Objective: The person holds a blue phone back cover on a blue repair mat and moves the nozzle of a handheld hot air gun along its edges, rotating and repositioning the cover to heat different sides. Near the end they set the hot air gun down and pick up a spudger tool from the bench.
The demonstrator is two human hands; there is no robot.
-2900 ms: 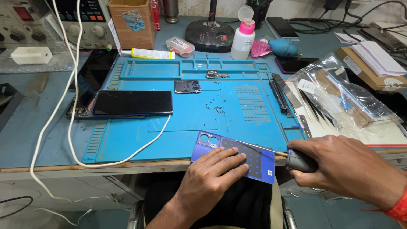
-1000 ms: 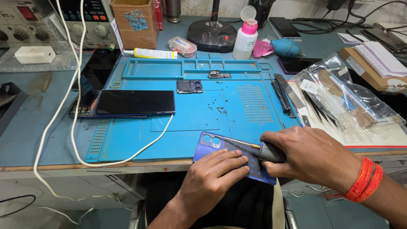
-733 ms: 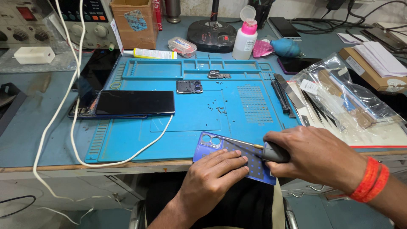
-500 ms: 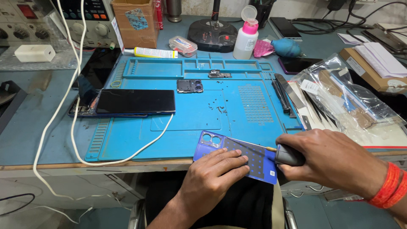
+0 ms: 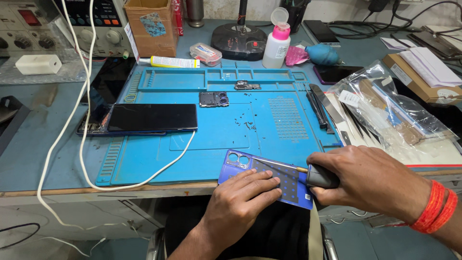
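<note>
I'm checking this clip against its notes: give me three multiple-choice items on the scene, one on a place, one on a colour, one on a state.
1. Where does the phone back cover lie?
A. at the mat's near edge
B. in the cardboard box
C. on the plastic bags

2. What colour is the work mat?
A. red
B. blue
C. white

3. What is the left hand doing?
A. hanging off the table
B. holding a bottle
C. pressing flat on the cover

A: the cover overhangs the mat's front edge.
B: the mat is blue throughout.
C: its fingers lie on the cover, while the right hand grips a thin tool.
</note>
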